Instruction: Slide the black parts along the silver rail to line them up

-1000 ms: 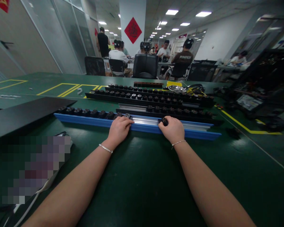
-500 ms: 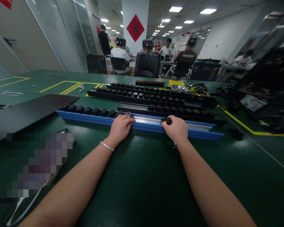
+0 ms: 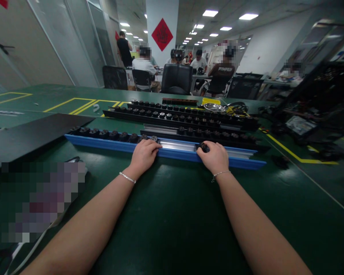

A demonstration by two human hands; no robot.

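A long blue rail point(image 3: 103, 144) with a silver channel lies across the green table point(image 3: 172, 214) in front of me. Several black round parts point(image 3: 109, 134) sit in a row along its left half. My left hand point(image 3: 145, 153) rests palm down on the rail, fingers curled over its edge beside the last of those parts. Further right, my right hand point(image 3: 215, 156) is closed on a single black round part point(image 3: 204, 147) that sits in the channel. Both wrists wear thin bracelets.
Behind the blue rail lie more black rails point(image 3: 177, 116) loaded with round parts. A black panel point(image 3: 31, 133) lies at the left, a metal bowl point(image 3: 214, 107) and cables at the back. A dark rack point(image 3: 318, 103) stands at the right. People sit at desks beyond.
My right hand has slid a little to the right along the rail with the black part. The left hand stays in place; the view has shifted slightly.
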